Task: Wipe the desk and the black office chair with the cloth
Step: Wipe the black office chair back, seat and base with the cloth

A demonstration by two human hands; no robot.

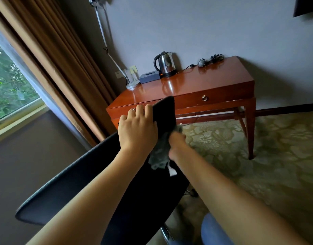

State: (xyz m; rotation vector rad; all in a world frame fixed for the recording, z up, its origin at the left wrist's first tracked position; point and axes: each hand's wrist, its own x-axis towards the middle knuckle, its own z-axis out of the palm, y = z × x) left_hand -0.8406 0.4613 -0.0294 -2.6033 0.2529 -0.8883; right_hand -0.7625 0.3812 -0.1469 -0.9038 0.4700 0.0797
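Observation:
The black office chair (92,177) fills the lower middle, its backrest tilted toward me with the top edge near the desk front. My left hand (137,129) grips that top edge, fingers curled over it. My right hand (177,145), blurred, presses a grey cloth (160,156) against the backrest just right of my left hand. A white tag hangs from the cloth. The glossy reddish-brown wooden desk (205,82) stands against the wall behind the chair, with two drawers that have ring pulls.
On the desk stand a steel kettle (165,64), a dark tissue box (149,76), a lamp base (132,84) with a long arm, and cables at the back right. Brown curtains and a window are at the left. Patterned carpet lies to the right.

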